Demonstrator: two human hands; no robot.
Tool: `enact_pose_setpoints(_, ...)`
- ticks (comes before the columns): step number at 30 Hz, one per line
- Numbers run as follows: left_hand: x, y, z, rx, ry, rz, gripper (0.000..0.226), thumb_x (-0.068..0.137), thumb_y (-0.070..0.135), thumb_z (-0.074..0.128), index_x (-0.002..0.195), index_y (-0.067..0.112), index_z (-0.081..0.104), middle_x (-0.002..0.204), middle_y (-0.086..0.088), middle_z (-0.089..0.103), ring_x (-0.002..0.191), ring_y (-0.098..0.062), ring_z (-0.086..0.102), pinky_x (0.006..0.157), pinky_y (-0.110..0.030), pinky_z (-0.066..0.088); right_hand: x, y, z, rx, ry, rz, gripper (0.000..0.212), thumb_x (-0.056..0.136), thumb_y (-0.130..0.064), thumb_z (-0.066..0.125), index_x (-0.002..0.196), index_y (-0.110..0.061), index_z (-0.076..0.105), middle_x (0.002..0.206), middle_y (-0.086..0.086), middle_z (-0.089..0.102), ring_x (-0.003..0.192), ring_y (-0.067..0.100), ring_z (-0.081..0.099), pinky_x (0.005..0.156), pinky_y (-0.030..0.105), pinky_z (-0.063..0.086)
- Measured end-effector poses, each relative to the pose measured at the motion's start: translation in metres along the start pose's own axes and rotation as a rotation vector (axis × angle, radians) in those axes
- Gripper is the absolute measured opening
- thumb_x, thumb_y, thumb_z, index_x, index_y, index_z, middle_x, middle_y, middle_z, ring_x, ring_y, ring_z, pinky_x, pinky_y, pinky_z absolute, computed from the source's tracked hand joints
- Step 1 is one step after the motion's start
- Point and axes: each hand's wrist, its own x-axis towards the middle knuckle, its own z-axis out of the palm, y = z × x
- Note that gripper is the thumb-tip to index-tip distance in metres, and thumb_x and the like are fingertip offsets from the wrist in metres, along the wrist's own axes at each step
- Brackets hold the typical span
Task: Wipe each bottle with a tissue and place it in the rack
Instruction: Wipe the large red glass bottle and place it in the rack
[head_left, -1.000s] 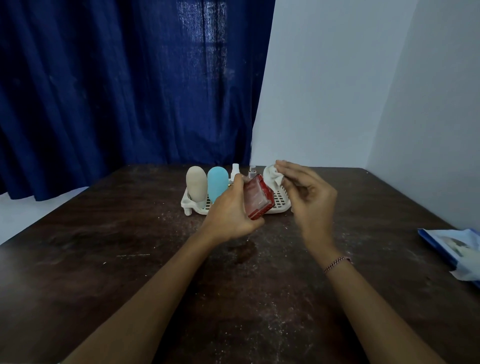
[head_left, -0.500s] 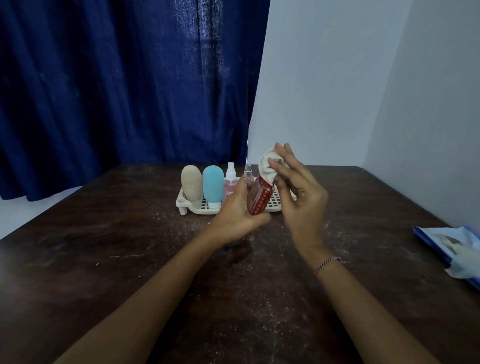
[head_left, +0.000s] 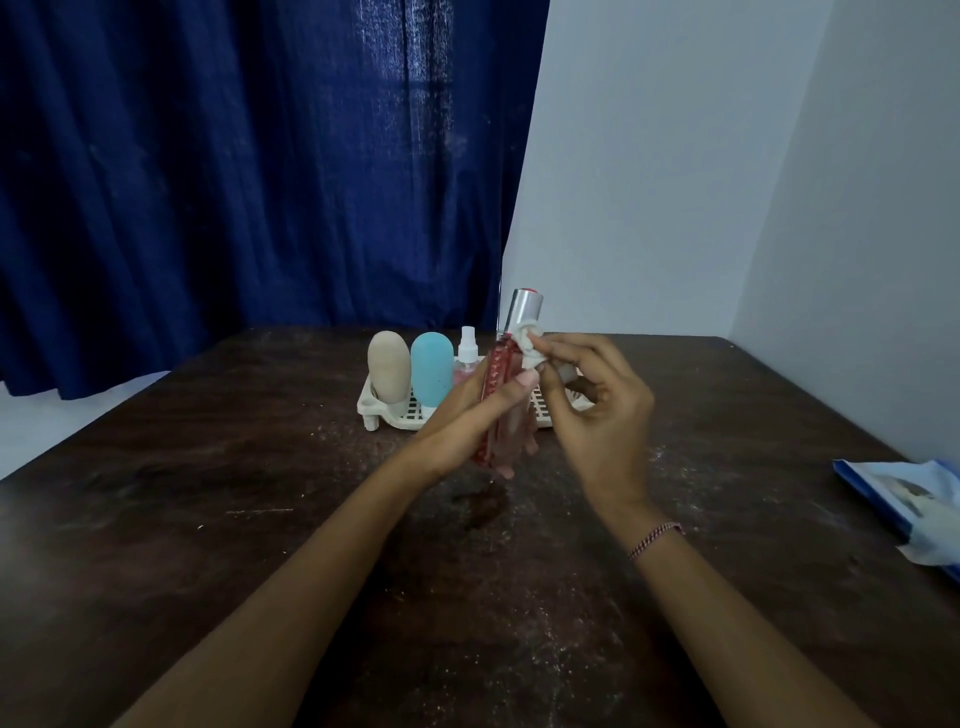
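My left hand (head_left: 470, 421) grips a tall red bottle (head_left: 503, 384) with a silver cap, held upright above the table in front of the rack. My right hand (head_left: 592, 400) pinches a crumpled white tissue (head_left: 529, 345) against the bottle's neck, just below the cap. The white slotted rack (head_left: 387, 413) stands behind the hands. In it stand a beige bottle (head_left: 388, 366), a light blue bottle (head_left: 431, 368) and a small pink spray bottle (head_left: 466, 356). The rack's right part is hidden by my hands.
The dark wooden table (head_left: 260, 519) is dusted with white specks. A blue tissue pack (head_left: 904, 499) lies at the right edge. A dark blue curtain hangs behind on the left, white walls close the back right corner.
The red bottle went from lying tilted in my left hand to standing upright, its silver cap now showing. My right hand brought the tissue to the bottle's neck.
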Motion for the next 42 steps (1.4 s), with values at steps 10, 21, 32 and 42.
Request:
enact_pose_setpoints(10,0.004,0.006,-0.026,-0.311,0.266,0.102,0.089,0.057,0.081,0.05,0.107,0.008,0.059,0.087,-0.001,0.071,0.081,-0.014,0.068,0.068,-0.024,0.055,-0.005,-0.003,0.006,0.131,-0.378,-0.105,0.019,0.075,0.005,0.07,0.09,-0.007,0.072,0.092,0.005,0.062,0.092,0.007,0.059,0.076,0.016,0.049)
enact_pose_setpoints(21,0.0,0.009,-0.02,-0.16,-0.024,-0.051,0.063,0.087,0.065,0.019,0.107,0.021,0.059,0.09,-0.008,0.07,0.077,-0.027,0.067,0.058,-0.032,0.056,0.003,0.012,-0.003,0.06,-0.159,0.144,0.017,0.078,-0.002,0.069,0.093,-0.01,0.07,0.091,-0.004,0.064,0.086,0.012,0.061,0.069,0.024,0.051)
enact_pose_setpoints(32,0.004,-0.005,-0.016,0.221,-0.031,-0.08,0.06,0.075,0.045,0.058,0.13,0.034,0.038,0.117,-0.008,0.058,0.1,-0.018,0.061,0.088,-0.033,0.051,0.002,0.0,-0.003,-0.066,-0.198,-0.099,0.027,0.085,-0.012,0.05,0.105,-0.005,0.068,0.104,0.006,0.056,0.101,0.02,0.055,0.087,0.026,0.05)
enact_pose_setpoints(42,0.001,-0.002,-0.019,0.086,-0.006,-0.031,0.04,0.078,0.03,0.054,0.112,0.008,0.056,0.089,-0.014,0.07,0.079,-0.019,0.068,0.07,-0.032,0.055,0.007,0.009,-0.008,-0.033,-0.159,-0.089,0.014,0.084,0.002,0.057,0.091,-0.002,0.068,0.097,0.006,0.059,0.097,0.014,0.058,0.08,0.029,0.052)
